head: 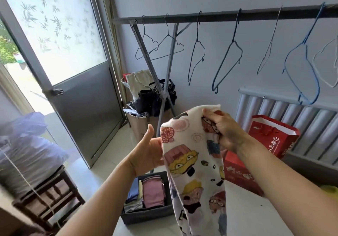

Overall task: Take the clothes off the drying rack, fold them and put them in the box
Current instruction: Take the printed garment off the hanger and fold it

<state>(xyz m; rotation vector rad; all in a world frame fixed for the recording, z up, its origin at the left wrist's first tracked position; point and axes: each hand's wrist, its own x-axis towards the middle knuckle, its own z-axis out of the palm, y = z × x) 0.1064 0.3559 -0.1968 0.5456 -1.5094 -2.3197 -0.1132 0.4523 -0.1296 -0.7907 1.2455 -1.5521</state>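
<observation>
The white cartoon-print garment (193, 162) hung from the right hand (225, 131), which was fisted tight round its top edge — the left hand (146, 153) was open, palm against the cloth. Below sat the dark grey fabric box (146, 215) with folded clothes; behind, bare wire hangers (228, 53) on the grey metal drying rack (219, 16).

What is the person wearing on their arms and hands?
Nothing that shows. Both forearms are bare right down to the picture's edge, so no sleeves are visible. The left hand and right hand wear no gloves, and no rings, watch or bracelet can be seen.
</observation>
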